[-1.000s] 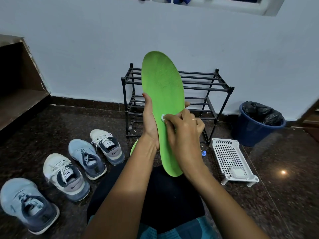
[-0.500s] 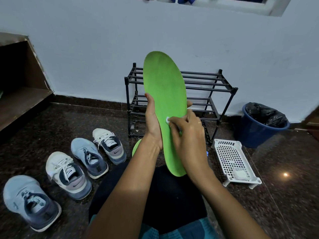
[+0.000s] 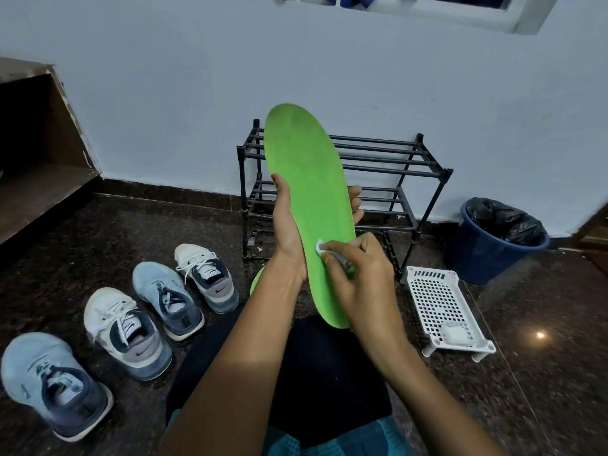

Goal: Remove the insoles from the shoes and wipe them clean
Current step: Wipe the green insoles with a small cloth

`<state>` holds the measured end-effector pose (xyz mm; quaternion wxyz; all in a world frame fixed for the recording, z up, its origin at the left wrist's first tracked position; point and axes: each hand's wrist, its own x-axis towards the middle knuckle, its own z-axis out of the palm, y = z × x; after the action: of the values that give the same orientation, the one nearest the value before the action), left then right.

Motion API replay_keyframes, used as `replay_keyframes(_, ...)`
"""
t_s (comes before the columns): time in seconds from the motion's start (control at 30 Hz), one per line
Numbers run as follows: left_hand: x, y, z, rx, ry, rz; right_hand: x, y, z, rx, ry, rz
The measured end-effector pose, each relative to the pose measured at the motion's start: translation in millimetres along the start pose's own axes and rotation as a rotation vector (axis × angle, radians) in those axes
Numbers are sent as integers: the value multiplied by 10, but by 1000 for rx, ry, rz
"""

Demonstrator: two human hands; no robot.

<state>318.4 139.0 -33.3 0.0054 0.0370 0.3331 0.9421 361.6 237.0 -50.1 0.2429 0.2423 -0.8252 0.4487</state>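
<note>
A long green insole (image 3: 306, 179) stands upright in front of me, toe end up. My left hand (image 3: 288, 232) grips it around the middle, thumb on the near left edge and fingertips showing past the right edge. My right hand (image 3: 358, 274) pinches a small white wipe (image 3: 319, 247) and presses it on the insole's lower half. A second green insole (image 3: 256, 284) peeks out on the floor behind my left wrist. Several sneakers lie in a row at the left: a white one (image 3: 205, 274), a light blue one (image 3: 167, 297), a white one (image 3: 126, 334), a light blue one (image 3: 52, 386).
A black two-tier shoe rack (image 3: 394, 179) stands against the wall behind the insole. A white perforated tray (image 3: 437, 301) with a white pad in it sits on the floor at right. A blue bin (image 3: 490, 251) with a black liner is beyond it. Wooden steps (image 3: 39, 179) rise at left.
My right hand with the wipe has slid down the insole, from its middle toward the heel half. The left hand keeps its hold.
</note>
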Motion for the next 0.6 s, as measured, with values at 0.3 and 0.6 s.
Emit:
replay_keyframes(0.3,-59,-45,67,130,15,-93,135,13,101,-26,73,39)
replay_keyframes(0.6,-85,-81,92,168,-4,-46,256,111,69,-371,205,-20)
